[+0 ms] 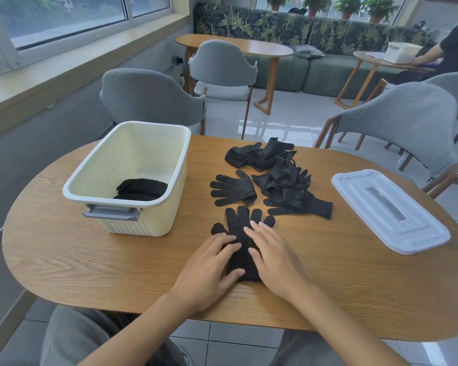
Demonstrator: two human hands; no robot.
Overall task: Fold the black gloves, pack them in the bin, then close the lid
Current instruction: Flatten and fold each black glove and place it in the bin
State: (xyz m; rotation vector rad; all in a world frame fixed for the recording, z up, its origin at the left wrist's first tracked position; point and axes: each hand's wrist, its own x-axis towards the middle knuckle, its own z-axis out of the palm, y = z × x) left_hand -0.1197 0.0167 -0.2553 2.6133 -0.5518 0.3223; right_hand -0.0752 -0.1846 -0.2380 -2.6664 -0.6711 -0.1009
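Both hands flat on glove (239, 228) on counter (117, 260): left hand (212, 262), right hand (271, 256), grip wide, holding nothing. Glove soft, light, limp; take at cuff edge.

Wood-grain counter (90, 260), oval, and the cream bin (132, 223) sits open on it. Right of the bin, one glove (233, 191) lies flat; past that, farther from the bin, a loose pile (280, 178) of gloves. Well right of the bin rests the white lid (389, 210). Nearer than the bin, another glove (239, 241) lies flat under both hands.
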